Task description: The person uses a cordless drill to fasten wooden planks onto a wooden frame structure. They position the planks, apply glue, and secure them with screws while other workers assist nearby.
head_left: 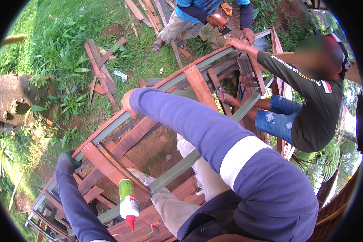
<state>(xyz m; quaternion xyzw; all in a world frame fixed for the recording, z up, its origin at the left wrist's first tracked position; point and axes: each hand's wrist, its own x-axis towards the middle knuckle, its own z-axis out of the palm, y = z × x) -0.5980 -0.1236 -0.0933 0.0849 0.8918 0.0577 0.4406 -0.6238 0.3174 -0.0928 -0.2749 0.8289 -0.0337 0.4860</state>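
Observation:
My right hand (128, 103) reaches across a curved frame of grey metal bars and reddish wood boards. It is closed over the outer wooden rail (111, 119), its fingertips hidden on the far side. At the same rail's left end is my left hand (72, 158), mostly covered by something dark green, perhaps a glove; its fingers cannot be made out. A white glue bottle (128, 201) with a green label and red nozzle lies near my leg, nozzle toward me. Beside it a reddish board (103, 163) and a curved, rusty metal strip (119, 163) cross the frame.
At the far side a co-worker in blue holds an orange power tool (218, 20) over the rail. Another person in a dark shirt (310, 109) rests a hand there too. A metal crossbar (175, 171) passes near my legs. Loose planks (99, 64) lie on the grass.

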